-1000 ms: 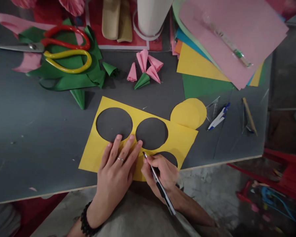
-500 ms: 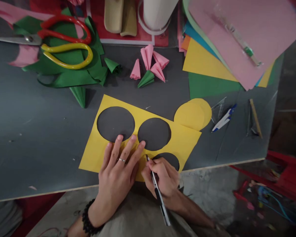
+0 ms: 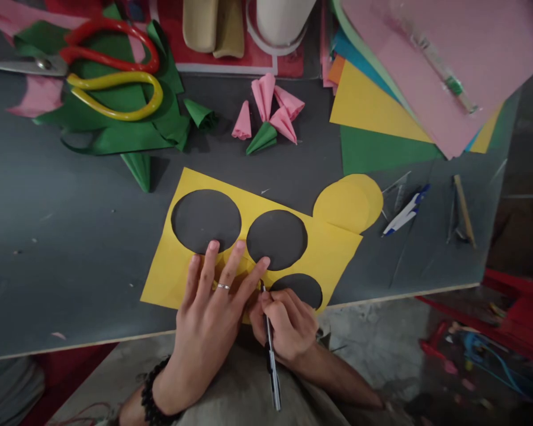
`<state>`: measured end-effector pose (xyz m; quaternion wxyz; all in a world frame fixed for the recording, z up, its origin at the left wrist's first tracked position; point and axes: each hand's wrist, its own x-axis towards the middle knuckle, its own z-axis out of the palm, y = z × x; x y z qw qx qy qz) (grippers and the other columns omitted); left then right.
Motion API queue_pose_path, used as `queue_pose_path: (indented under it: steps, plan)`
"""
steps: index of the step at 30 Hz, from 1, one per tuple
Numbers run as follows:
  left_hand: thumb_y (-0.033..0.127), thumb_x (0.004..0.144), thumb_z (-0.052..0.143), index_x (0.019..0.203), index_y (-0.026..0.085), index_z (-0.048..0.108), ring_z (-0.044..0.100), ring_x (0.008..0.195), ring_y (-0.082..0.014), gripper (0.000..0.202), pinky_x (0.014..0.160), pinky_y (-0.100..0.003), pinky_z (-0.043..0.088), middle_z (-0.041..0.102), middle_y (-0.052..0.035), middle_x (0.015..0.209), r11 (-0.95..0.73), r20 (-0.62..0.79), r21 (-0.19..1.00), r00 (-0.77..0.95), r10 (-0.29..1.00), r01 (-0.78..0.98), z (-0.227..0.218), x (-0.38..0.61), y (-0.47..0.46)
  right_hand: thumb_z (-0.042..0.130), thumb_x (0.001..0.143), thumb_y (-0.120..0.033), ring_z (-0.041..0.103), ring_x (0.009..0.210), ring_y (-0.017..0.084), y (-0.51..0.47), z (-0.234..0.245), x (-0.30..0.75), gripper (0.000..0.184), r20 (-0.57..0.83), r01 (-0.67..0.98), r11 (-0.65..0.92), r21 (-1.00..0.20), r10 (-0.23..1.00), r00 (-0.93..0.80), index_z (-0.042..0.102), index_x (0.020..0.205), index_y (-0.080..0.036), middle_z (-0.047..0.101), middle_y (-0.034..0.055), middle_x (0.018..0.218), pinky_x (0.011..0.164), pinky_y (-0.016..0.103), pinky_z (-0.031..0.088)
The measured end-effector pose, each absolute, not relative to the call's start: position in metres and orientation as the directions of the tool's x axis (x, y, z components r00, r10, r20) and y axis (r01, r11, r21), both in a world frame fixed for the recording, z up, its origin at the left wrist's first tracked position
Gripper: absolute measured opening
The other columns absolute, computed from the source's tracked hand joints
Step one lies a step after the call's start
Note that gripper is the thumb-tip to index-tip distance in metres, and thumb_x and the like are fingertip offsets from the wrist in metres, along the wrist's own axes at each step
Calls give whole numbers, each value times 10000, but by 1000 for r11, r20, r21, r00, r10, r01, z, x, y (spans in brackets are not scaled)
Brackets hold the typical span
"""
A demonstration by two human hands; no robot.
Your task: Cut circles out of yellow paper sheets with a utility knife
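Observation:
A yellow paper sheet (image 3: 162, 273) with several round holes lies at the front edge of the table. My left hand (image 3: 213, 313) rests flat on it, fingers spread, the tips at the rims of two holes. Between thumb and fingers my right hand (image 3: 288, 322) grips a slim craft knife (image 3: 272, 361), its tip touching the paper just beside my left index finger. Part of a curved cut shows under my left fingers. Two overlapping yellow paper discs (image 3: 346, 203) lie at the sheet's upper right corner.
Scissors (image 3: 111, 68) with red and yellow handles lie on green paper scraps (image 3: 115, 133). Pink paper cones (image 3: 263, 97) sit mid-table. Coloured sheets (image 3: 382, 106) are stacked at back right. A pen (image 3: 406, 211) and a compass (image 3: 459, 210) lie on the right.
The knife's tip has shifted slightly left and down, and its handle has swung left to stand more upright in view. My left index finger has spread a little to the right.

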<state>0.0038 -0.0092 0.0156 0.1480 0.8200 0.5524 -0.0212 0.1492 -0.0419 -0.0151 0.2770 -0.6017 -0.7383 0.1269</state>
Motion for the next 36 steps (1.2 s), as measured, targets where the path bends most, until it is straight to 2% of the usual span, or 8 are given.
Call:
queue_pose_path:
  steps: [8,15,18,20,23,26,29,36]
  plan:
    - [389,900,590,1488,399,332,241,1483,-366,642,1190,-575,343,313,-4,1600,-333,-194,244,382,904,911,16,3,-9,622,755,-63,410,505,94,-48,-18,148,351,279,840,267,-473,949,-145,342,620,-226,430,-63,535,487,282,269]
    - [388,892,605,1484,405,338,236,1488,-356,650,1207,-565,307,320,6,1597,-321,-185,261,374,909,910,11,3,-11,605,771,-63,463,505,93,-47,-18,148,283,245,810,237,-536,962,-119,405,666,-233,464,-65,553,496,255,354]
    - [303,885,624,1493,368,335,263,1481,-347,676,1217,-547,296,329,-11,1595,-332,-136,269,377,916,904,4,-1,-15,606,789,-90,553,542,102,-44,-11,156,152,234,722,203,-661,971,-59,534,824,-219,579,-39,627,507,238,447]
    - [241,860,656,1507,335,310,282,1473,-348,740,1210,-519,322,238,-29,1630,-345,-61,289,377,924,893,1,-5,-19,634,796,-110,640,623,121,-41,-3,167,238,245,663,227,-713,967,-68,577,1008,-203,669,-9,731,562,240,527]
    - [222,816,708,1527,276,269,267,1473,-373,837,1185,-491,371,125,-70,1656,-321,22,313,331,943,894,0,-9,-25,656,808,-95,723,849,165,-33,5,186,414,265,657,313,-686,948,-175,583,1200,-205,740,35,907,746,268,597]
    - [318,820,711,1519,195,304,275,1469,-376,818,1216,-536,290,294,-120,1603,-257,31,304,260,965,917,2,-8,-29,668,834,-117,699,1041,200,-26,5,200,416,229,723,382,-576,924,-306,611,1235,-215,739,63,1072,897,318,584]
    - [380,846,675,1507,207,335,325,1454,-335,763,1240,-532,241,456,-90,1516,-219,-21,327,238,971,919,3,-6,-31,712,828,-173,678,1073,190,-23,-3,203,421,192,767,393,-508,919,-344,620,1234,-236,724,56,1139,926,322,569]
    - [341,846,684,1498,264,350,369,1435,-314,737,1207,-527,344,508,-38,1473,-173,-19,364,194,981,915,1,-4,-33,733,821,-194,681,1017,195,-26,-11,195,387,206,788,352,-504,936,-287,641,1192,-257,732,37,1081,899,329,566]
